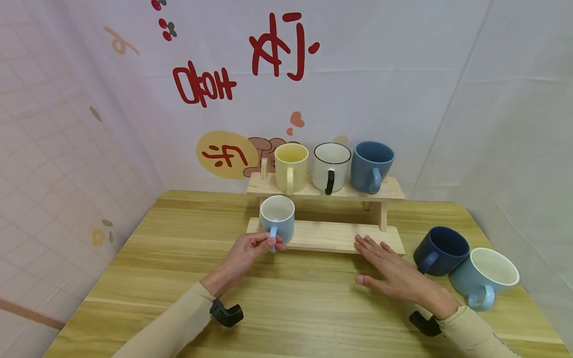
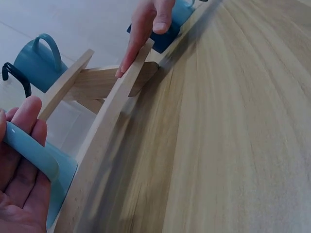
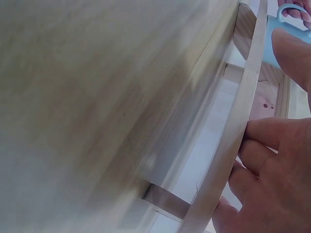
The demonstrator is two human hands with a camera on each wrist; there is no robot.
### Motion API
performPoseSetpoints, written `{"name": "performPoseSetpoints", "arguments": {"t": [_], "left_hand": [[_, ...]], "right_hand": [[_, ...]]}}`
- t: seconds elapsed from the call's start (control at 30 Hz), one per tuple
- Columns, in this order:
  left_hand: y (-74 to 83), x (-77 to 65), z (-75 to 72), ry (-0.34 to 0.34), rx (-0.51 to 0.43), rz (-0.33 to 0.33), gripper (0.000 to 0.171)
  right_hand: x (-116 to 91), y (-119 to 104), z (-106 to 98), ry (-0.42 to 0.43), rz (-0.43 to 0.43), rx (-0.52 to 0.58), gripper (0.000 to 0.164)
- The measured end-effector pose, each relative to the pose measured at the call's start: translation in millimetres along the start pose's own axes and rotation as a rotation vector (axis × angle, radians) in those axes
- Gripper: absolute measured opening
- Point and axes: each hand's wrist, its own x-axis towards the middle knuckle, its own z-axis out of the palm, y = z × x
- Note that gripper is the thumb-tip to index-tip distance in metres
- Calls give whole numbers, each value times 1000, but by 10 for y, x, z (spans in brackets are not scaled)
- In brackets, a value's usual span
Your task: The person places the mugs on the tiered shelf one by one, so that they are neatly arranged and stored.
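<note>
Your left hand [image 1: 252,250] pinches the handle of the light blue, white-lined cylindrical mug [image 1: 284,224], which is at the left end of the lower shelf of the two-tier pale wooden rack [image 1: 327,234]. Your right hand [image 1: 394,276], fingers outstretched and holding nothing, touches that shelf's front edge near its right end.

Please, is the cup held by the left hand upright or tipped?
Upright. In the head view, the light blue cup opens upward, and the left hand holds it by the handle.
</note>
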Motion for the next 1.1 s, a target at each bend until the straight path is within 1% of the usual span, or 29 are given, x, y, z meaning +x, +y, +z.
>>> {"name": "performPoseSetpoints", "arguments": {"t": [0.2,0.37,0.6,0.77,0.9,1.0,1.1], "left_hand": [[-11,25,-3,-11,2,22,35],[-4,52,8,-28,1,47,36],[-2,93,29,-21,25,44,34],[-11,112,59,29,67,50,34],[-14,95,78,99,97,57,30],[-18,50,64,143,140,80,28],[-18,-24,16,183,208,113,29]], "right_hand": [[1,-14,-1,0,-3,2,78],[-5,-13,-15,28,-12,-9,78],[-13,0,2,31,-16,4,78],[-3,-5,14,31,-26,11,77],[-4,-8,18,18,-19,14,77],[-4,-5,17,15,-16,17,77],[-3,2,15,15,-15,16,77]]}}
